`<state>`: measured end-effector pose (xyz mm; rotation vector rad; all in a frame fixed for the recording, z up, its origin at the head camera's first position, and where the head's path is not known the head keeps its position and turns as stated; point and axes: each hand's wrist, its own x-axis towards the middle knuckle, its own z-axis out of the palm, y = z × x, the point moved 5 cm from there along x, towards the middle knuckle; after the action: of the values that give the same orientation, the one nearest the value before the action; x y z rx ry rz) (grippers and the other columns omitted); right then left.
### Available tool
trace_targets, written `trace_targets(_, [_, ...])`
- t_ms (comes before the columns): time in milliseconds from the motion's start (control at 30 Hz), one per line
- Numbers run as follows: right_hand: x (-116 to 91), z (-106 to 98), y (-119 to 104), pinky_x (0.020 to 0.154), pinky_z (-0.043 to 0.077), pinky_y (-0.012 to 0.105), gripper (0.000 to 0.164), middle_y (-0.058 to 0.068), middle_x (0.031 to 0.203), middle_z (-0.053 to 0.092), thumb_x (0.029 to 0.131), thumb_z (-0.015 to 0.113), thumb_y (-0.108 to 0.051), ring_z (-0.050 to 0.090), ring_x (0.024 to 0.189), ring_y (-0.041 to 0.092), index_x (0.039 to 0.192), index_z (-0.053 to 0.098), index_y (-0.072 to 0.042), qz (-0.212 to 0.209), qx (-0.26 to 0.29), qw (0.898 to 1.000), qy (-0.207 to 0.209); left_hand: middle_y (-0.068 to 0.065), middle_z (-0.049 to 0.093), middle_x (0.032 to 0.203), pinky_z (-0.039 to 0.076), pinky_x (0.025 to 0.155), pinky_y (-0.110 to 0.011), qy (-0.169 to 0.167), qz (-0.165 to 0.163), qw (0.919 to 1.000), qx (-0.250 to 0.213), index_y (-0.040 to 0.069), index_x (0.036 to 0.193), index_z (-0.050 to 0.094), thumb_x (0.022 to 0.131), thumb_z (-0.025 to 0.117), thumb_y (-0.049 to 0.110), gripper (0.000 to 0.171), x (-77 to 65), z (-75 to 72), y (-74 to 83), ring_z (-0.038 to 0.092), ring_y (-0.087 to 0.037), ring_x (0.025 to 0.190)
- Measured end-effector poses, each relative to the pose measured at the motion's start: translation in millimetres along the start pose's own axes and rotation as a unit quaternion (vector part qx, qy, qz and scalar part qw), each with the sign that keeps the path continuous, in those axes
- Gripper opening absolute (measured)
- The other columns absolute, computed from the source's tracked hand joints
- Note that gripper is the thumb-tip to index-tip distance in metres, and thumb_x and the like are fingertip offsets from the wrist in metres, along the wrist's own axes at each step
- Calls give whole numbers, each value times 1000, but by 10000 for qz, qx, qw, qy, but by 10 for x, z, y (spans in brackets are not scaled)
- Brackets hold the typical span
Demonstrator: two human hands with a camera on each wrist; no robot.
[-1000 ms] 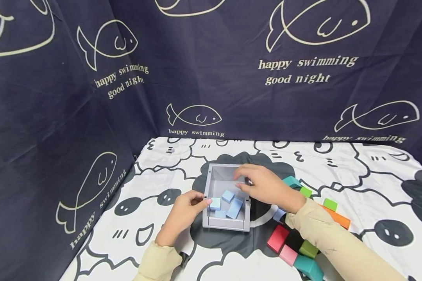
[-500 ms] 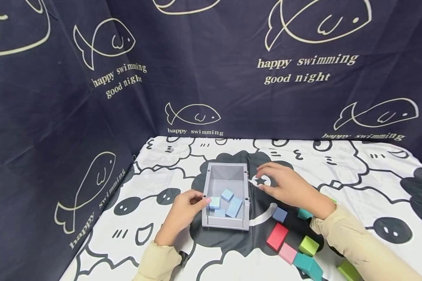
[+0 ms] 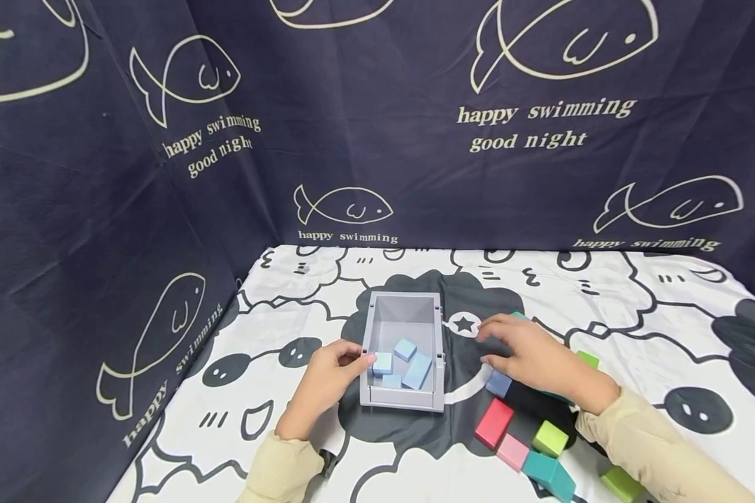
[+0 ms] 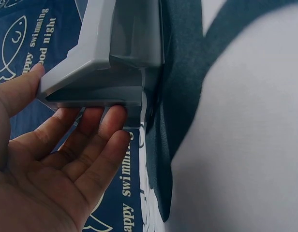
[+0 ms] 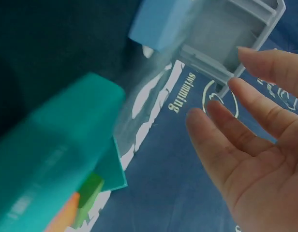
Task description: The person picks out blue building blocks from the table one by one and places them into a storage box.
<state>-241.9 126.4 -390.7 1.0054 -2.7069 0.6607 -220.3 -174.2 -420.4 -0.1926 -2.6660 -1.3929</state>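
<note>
My left hand [image 3: 330,374] grips the left wall of an open grey plastic box [image 3: 403,399], thumb at the rim and fingers against the outside, as the left wrist view shows. Several light blue blocks [image 3: 405,348] lie in the near half of the box. To its right, my right hand [image 3: 531,353] hovers with fingers spread apart and nothing between them. Just below its thumb on the cloth is a blue block [image 3: 498,383]. In the right wrist view, that blue block [image 5: 158,24] and a large teal block [image 5: 62,150] are beside the hand.
Near the right forearm lie a red block [image 3: 494,423], a pink block [image 3: 513,453], a teal block [image 3: 550,475] and yellow-green blocks [image 3: 550,439]. A green block [image 3: 588,359] shows behind the wrist. A patterned cloth [image 3: 277,391] covers the table, with dark curtains [image 3: 352,126] behind and left.
My right hand has come out from over the box and moved right and toward me, to above the blue block. My left hand keeps its hold on the box.
</note>
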Motion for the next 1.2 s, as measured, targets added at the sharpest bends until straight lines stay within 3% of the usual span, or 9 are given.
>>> trace_targets(300, [-117,218,16,61,48,31,16,-7,77,57,70,79,-13,52,69,10,77,66,-20,-87,33,9991,-421,-2,68,82,51,70,-37,-5,-4,10000,3,10,89,71,83,73,28,19,-8,9,-17,58,-9,72])
trace_targets(567, [-157,337,-3,58,48,27,18,-7,76,56,67,81,-12,50,66,9,73,66,-18,-229,-14,9974,-676,-2,67,82,51,70,-37,-21,44,10000,26,9,90,71,83,73,29,21,-4,14,-31,58,-10,73])
trace_targets(1200, [-154,334,-12,57,46,27,19,-6,73,56,68,82,-12,49,64,9,71,64,-18,-266,-54,9973,-683,-2,67,82,51,69,-36,-11,40,10000,6,10,89,71,83,73,28,19,5,22,-35,57,-10,73])
